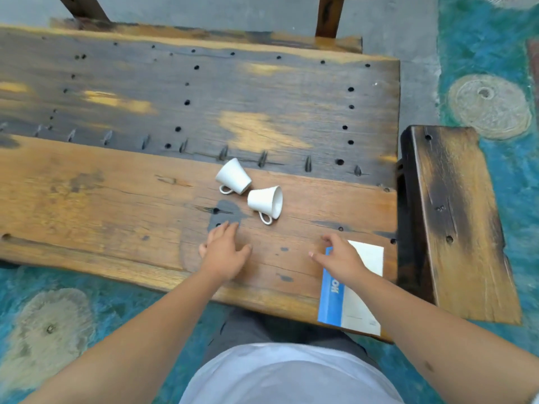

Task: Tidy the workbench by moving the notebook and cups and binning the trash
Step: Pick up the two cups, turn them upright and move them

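Two white cups lie on their sides on the wooden workbench (116, 199): one cup (233, 175) further back, the other cup (266, 202) just right of it, with its mouth facing right. A blue-and-white notebook (354, 304) lies at the bench's near right corner. My left hand (223, 252) hovers flat, fingers apart, just in front of the cups and holds nothing. My right hand (339, 256) is over the notebook's far left corner, fingers spread, not gripping it. No trash is in view.
A wooden bench seat (455, 223) stands against the workbench's right end. Chair legs (328, 16) rise behind the far edge. The floor (490, 53) is painted teal with round beige patches. My torso is at the bench's near edge.
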